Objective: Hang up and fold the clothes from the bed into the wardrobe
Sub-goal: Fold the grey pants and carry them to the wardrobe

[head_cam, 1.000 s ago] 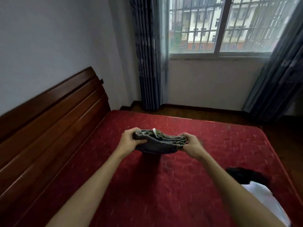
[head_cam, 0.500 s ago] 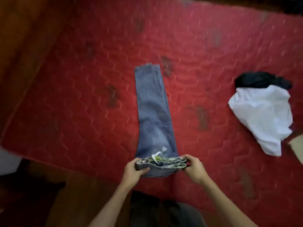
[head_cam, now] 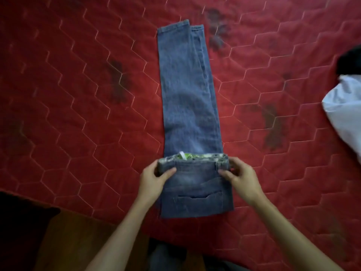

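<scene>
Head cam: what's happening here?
A person is folding blue jeans on a red quilted mattress. The left hand and right hand each grip one end of the waistband, with the waist section folded over onto the flat, stacked legs. A white garment and a black garment lie crumpled at the right edge.

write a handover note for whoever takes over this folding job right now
Left hand: grips the jeans at the waistband's left end.
Right hand: pinches the waistband's right end.
The jeans lie flat on the bed, legs stacked and pointing away, waist end seemingly folded over the legs.
At the right edge: white garment and black garment, heaped, untouched.
Done: jeans laid out, first fold begun.
Left: finish folding the jeans, deal with the other two, put everything in the wardrobe, which is out of view.
</scene>
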A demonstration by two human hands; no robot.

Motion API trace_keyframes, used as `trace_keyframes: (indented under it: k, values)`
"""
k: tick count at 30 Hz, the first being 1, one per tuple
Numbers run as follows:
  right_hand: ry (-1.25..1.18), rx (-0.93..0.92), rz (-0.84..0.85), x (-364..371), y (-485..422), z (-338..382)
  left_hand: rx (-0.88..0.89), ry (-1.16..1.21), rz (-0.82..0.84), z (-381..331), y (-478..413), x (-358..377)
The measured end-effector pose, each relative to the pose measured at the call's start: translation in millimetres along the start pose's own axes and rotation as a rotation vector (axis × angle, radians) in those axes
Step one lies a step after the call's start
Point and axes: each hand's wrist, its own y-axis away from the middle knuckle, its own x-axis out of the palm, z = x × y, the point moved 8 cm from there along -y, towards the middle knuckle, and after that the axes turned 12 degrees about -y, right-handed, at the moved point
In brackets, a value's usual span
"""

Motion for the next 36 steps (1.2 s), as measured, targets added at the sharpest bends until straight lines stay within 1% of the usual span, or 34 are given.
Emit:
trace_keyframes:
  k: [2,4,6,8,10,14,16,18,21,22,24,26,28,29,32,34,36]
  values:
    - [-0.002,0.027,-0.109,-3.6,-21.1,-7.0,-0.062,0.040,-0.050,2.4,-26.4,-0.8]
    - [0.089,0.133,-0.186,-4.1,-33.5,-29.2,-0.185,-0.004,-0.109,15.4,-37.6,-2.5]
    - [0.219,0.290,-0.240,-3.2,-33.2,-56.2,-0.298,-0.135,-0.062,35.5,-33.8,3.2]
    - [0.246,0.432,-0.254,2.1,-22.9,-77.0,-0.360,-0.220,0.029,57.4,-20.2,15.7]
    - [0.203,0.498,-0.244,9.3,-10.5,-85.7,-0.373,-0.302,0.093,75.8,-5.6,25.5]
    - [0.184,0.536,-0.164,16.3,7.5,-95.7,-0.374,-0.408,0.178,96.9,4.6,32.2]
    - [0.168,0.547,-0.124,16.6,13.8,-101.0,-0.339,-0.485,0.260,100.0,2.2,34.9]
    - [0.160,0.547,-0.110,15.7,21.7,-104.5,-0.320,-0.512,0.328,100.2,3.7,36.1]
    - [0.106,0.579,-0.116,15.9,42.2,-110.0,-0.305,-0.536,0.366,98.8,16.3,33.9]
    - [0.089,0.585,-0.120,15.9,51.7,-109.6,-0.304,-0.511,0.376,96.7,23.4,33.5]
    - [0.088,0.567,-0.124,13.8,71.2,-105.6,-0.310,-0.400,0.368,95.6,40.4,31.3]
    - [0.100,0.536,-0.141,7.5,90.2,-97.2,-0.317,-0.208,0.363,92.0,58.9,27.4]
    - [0.080,0.463,-0.183,-2.5,104.3,-81.0,-0.291,-0.005,0.396,80.6,73.8,21.4]
    - [0.044,0.412,-0.206,-7.7,108.0,-70.0,-0.255,0.047,0.414,71.5,77.3,16.9]
    - [-0.042,0.206,-0.207,-19.6,100.0,-22.9,-0.159,0.015,0.395,35.9,71.8,-8.7]
    - [-0.085,0.090,-0.164,-21.0,81.3,19.6,-0.161,0.098,0.350,14.0,56.8,-24.7]
    - [-0.150,0.034,-0.112,-16.2,52.8,54.8,-0.242,0.277,0.287,-6.1,33.4,-35.3]
